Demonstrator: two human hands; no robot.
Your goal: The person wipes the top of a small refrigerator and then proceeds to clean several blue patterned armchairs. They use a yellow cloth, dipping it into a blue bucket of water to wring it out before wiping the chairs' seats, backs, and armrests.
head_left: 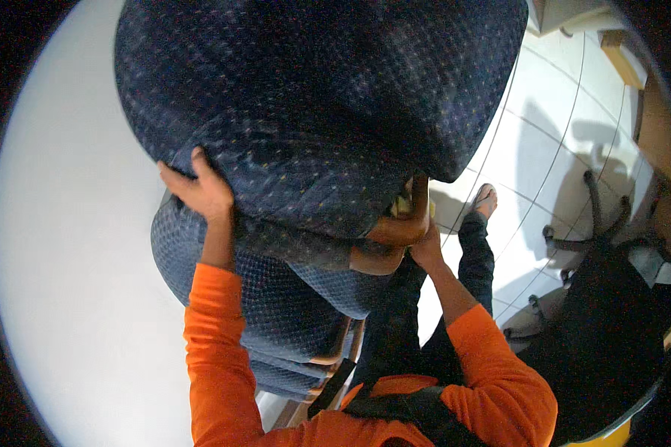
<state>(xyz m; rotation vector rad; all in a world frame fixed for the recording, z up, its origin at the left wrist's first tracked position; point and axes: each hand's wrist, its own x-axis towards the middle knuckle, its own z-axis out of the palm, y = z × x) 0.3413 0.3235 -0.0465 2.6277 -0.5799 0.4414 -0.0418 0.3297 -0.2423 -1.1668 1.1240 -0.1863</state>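
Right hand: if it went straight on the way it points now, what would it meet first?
Most likely the curved wooden part beside the dark blue patterned upholstery; the right hand already appears to touch it, though depth there is unclear.

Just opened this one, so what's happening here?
A person in orange sleeves is handling dark blue upholstered furniture. The left hand lies against its padded left side, fingers spread. The right hand is at a curved wooden piece, its fingers partly hidden. More blue padded pieces show beneath. To the right, a wheeled base stands on tiled floor.
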